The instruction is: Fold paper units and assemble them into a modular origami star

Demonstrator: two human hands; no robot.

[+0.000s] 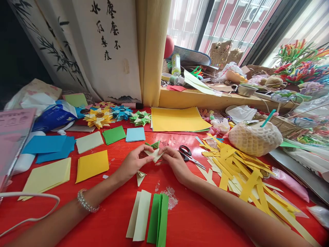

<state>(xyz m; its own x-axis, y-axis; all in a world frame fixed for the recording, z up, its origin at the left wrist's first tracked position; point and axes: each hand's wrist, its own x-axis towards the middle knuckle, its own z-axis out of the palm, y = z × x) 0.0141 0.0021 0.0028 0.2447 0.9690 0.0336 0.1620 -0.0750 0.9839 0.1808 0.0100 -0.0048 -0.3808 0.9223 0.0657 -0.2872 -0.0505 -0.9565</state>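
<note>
A small folded piece of cream paper (pixel 155 156) is pinched between both hands over the red table (pixel 195 219). My left hand (pixel 134 162) grips its left side, thumb and fingers together. My right hand (pixel 175 161) is closed on its right end. Just behind the fingers lies a folded green paper piece (pixel 153 145). Under my left hand sits another cream folded piece (pixel 140 177). Nearer me are creased cream strips (pixel 141 214) and green strips (pixel 158 219). Black-handled scissors (pixel 190 157) lie open to the right of my right hand.
Stacks of yellow (pixel 92 165), cream (pixel 48 175), blue (pixel 55 147) and green paper (pixel 113 135) cover the left. Finished paper stars (pixel 99 117) sit behind. Yellow paper strips (pixel 228 168) heap at right, beside a net-wrapped fruit with a straw (pixel 254 138). A white cable (pixel 31 195) curves at left.
</note>
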